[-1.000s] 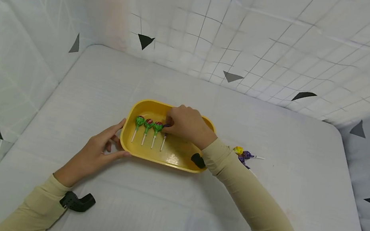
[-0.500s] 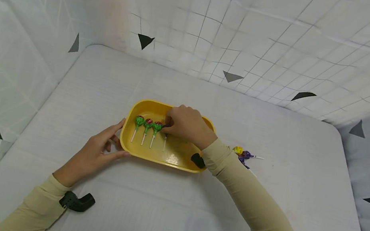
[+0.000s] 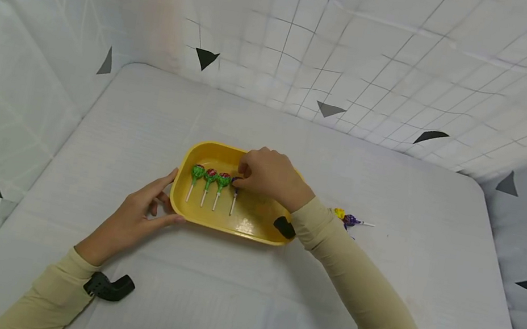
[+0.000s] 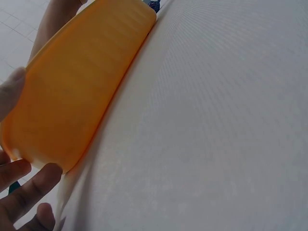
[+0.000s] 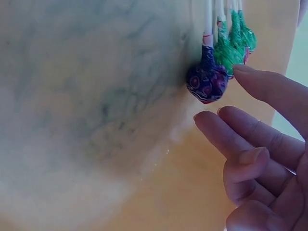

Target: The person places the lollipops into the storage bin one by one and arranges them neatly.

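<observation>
In the head view a yellow tray (image 3: 257,236) holds three green-wrapped lollipops (image 3: 210,177) side by side, sticks toward the person. Right of them lies a purple-wrapped lollipop (image 5: 207,84), its stick parallel to theirs. My right hand (image 3: 272,174) is over the tray and hides part of that purple lollipop. The right wrist view shows the thumb (image 5: 269,91) and fingers parted around its head, with a gap between fingertips and wrapper. My left hand (image 3: 133,218) holds the tray's left end, thumb on the near wall and fingers (image 4: 38,185) against the end wall.
On the white table (image 3: 231,303), right of the tray, lie a yellow lollipop (image 3: 339,213) and a purple lollipop (image 3: 351,221), partly behind the right sleeve (image 3: 355,271). White sheets (image 3: 263,32) with dark triangles stand around the table.
The purple lollipop's stick has swung slightly and now lines up with the green ones. My right hand and forearm have shifted a little to the right. The left hand stays on the tray.
</observation>
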### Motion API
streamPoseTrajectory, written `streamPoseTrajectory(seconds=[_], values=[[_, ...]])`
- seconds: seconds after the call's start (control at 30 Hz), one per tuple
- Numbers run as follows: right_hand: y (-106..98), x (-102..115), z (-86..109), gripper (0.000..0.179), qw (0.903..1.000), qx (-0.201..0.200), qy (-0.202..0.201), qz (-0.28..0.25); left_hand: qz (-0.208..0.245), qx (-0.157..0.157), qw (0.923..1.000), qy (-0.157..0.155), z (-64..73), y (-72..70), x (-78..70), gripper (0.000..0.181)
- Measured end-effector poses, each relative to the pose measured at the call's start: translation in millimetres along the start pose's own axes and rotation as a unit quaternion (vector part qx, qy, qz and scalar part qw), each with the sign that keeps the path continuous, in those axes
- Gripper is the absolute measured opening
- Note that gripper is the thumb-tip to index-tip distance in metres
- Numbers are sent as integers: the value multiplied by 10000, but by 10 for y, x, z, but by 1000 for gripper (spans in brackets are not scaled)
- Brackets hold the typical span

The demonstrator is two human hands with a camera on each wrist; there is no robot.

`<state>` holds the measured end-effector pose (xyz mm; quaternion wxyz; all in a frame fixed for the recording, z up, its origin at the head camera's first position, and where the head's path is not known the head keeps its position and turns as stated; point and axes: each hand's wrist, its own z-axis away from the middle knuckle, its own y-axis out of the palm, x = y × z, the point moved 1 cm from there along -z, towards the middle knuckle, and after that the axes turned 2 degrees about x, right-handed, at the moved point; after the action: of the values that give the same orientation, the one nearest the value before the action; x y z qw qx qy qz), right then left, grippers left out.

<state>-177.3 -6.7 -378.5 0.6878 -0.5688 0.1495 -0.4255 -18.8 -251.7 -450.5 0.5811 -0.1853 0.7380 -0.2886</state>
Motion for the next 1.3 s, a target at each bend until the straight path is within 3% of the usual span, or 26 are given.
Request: streamPoseTrajectory(seconds=[0.53, 0.9, 1.3], values=[[-211, -60, 205, 28, 9989, -372, -12, -295, -21, -44, 10000, 62, -2, 11, 29, 96], [-352, -240, 495, 28, 9952, -644, 247, -694, -76, -19, 10000, 20, -5, 5, 23, 97], [-380, -406, 823, 29, 9934, -812, 400, -699, -71, -37, 9999, -79, 4, 4, 35, 98]])
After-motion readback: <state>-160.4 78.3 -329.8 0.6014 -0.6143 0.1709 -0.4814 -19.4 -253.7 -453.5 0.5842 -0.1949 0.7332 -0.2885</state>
